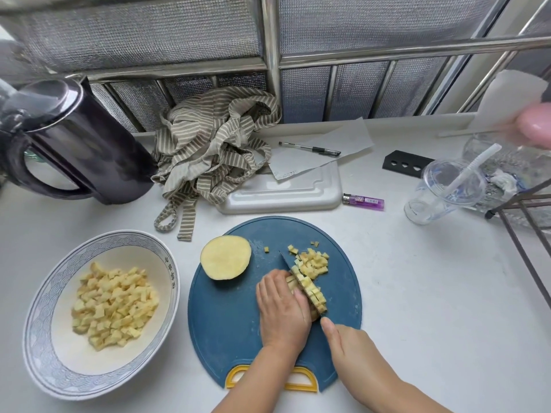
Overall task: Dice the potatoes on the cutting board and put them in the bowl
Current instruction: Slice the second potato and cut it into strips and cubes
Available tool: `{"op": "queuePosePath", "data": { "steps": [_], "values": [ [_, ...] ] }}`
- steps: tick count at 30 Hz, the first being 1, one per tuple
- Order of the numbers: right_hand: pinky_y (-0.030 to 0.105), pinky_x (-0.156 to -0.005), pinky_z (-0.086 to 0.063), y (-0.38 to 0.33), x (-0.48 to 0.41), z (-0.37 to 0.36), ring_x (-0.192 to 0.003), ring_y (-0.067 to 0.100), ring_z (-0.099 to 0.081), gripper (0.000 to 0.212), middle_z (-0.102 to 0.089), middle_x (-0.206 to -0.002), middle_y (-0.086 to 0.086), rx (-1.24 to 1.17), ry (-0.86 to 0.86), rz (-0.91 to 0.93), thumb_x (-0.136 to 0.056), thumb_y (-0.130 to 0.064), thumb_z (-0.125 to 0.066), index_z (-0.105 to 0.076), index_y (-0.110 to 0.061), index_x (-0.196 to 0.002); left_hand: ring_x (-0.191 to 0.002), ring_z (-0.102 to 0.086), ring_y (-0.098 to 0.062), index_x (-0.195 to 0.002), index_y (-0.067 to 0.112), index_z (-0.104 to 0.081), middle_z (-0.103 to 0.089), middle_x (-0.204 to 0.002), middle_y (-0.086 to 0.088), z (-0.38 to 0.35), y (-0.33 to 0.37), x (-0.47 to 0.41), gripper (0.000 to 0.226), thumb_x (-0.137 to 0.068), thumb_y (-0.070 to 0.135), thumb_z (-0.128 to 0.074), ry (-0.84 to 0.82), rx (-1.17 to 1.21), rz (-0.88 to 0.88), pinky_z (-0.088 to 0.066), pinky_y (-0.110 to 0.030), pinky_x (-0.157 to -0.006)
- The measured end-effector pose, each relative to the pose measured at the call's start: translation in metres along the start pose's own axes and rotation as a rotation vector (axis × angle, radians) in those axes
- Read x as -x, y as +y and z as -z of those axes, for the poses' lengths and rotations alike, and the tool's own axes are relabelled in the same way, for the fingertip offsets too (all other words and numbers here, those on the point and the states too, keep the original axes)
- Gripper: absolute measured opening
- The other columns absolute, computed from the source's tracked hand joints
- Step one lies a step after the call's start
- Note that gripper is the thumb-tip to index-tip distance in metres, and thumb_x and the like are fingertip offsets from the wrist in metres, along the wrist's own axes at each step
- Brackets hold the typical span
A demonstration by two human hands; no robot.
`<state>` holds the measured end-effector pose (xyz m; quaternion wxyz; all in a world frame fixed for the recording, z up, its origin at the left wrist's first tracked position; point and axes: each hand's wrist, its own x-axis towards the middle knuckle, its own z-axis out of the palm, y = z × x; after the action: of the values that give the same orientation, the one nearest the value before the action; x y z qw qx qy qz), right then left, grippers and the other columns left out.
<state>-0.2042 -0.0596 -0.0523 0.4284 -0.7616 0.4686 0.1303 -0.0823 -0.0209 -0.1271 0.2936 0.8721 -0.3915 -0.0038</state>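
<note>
Nearest me, the cutting board point(226, 323), round and blue with a yellow handle point(238, 380) at its near edge, lies on the white counter point(417, 293). My left hand point(281, 308) sits on the board's middle, fingers curled down over the potato strips point(313, 293) and clamping them against the board. My right hand point(354, 350) comes in from the near right, closed about the knife point(295, 272), whose handle is hidden in the palm; the forefinger lies straight along the spine. The blade stands across the strips, against the left knuckles. Beyond the blade a heap of diced cubes point(313, 262) rests on the board, with a few strays just past it. The half potato point(225, 257), cut face up, lies at the board's far-left rim.

Open counter runs right of the board as far as the legs of a wire rack point(524, 222). To the left, only a narrow gap parts the board from the bowl point(44, 338). The bowl, white with a blue wave-pattern rim, holds a loose layer of diced potato point(114, 305). The blue characters on its inner rim are too small for me to read.

Farther off:
- a grey tray point(283, 195) just beyond the board
- a purple lighter point(363, 201) with an illegible label
- a clear plastic cup point(441, 192) holding a straw
- a striped cloth point(208, 144)
- a pen point(310, 148) on a paper sheet point(351, 138)
- a black kettle point(74, 138) at far left
</note>
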Motion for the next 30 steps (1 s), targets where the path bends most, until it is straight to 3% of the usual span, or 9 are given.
{"op": "queuePosePath", "data": {
  "steps": [3, 6, 12, 19, 30],
  "values": [
    [0.024, -0.058, -0.031, 0.0, -0.002, 0.004, -0.059, 0.008, -0.04, 0.051, -0.044, -0.062, -0.005, -0.072, 0.033, 0.023, -0.103, -0.046, -0.02, -0.038, -0.019, -0.064, -0.1, -0.044, -0.024, -0.108, 0.01, -0.046, -0.054, -0.105, -0.01, 0.001, 0.001, 0.0, 0.029, -0.084, 0.025, -0.039, 0.017, 0.039, -0.004, -0.035, -0.037, -0.093],
    [0.026, -0.055, -0.027, 0.007, -0.006, 0.01, -0.048, 0.009, -0.032, 0.053, -0.036, -0.05, -0.009, -0.309, -0.003, 0.002, -0.102, -0.048, -0.028, -0.032, -0.019, -0.058, -0.096, -0.044, -0.023, -0.106, 0.011, -0.047, -0.054, -0.103, -0.008, 0.005, 0.002, 0.0, 0.029, -0.084, 0.026, -0.04, 0.025, 0.07, -0.003, -0.033, -0.034, -0.091],
    [0.015, -0.041, -0.022, 0.008, 0.01, 0.022, -0.039, 0.007, -0.024, 0.049, -0.028, -0.042, -0.014, -0.527, -0.011, -0.038, -0.102, -0.045, -0.036, -0.034, -0.015, -0.064, -0.098, -0.044, -0.022, -0.108, 0.007, -0.05, -0.053, -0.105, -0.008, 0.007, 0.002, 0.001, 0.033, -0.086, 0.029, -0.041, 0.015, 0.11, -0.003, -0.032, -0.032, -0.094],
    [0.025, -0.054, -0.027, 0.005, 0.033, 0.013, -0.05, 0.009, -0.028, 0.053, -0.034, -0.051, -0.008, -0.367, 0.098, 0.069, -0.095, -0.056, -0.029, -0.036, -0.015, -0.063, -0.101, -0.041, -0.019, -0.111, 0.005, -0.05, -0.05, -0.108, -0.008, 0.011, 0.003, 0.001, 0.036, -0.094, 0.033, -0.034, 0.016, 0.184, 0.004, -0.03, -0.027, -0.093],
    [0.027, -0.061, -0.031, 0.005, 0.037, -0.002, -0.059, 0.011, -0.036, 0.052, -0.041, -0.063, -0.002, -0.189, 0.103, 0.091, -0.101, -0.05, -0.024, -0.036, -0.014, -0.066, -0.101, -0.04, -0.019, -0.11, 0.005, -0.047, -0.047, -0.107, -0.01, 0.007, 0.002, 0.002, 0.032, -0.092, 0.028, -0.033, 0.027, 0.24, 0.07, -0.031, -0.028, -0.091]
  ]
}}
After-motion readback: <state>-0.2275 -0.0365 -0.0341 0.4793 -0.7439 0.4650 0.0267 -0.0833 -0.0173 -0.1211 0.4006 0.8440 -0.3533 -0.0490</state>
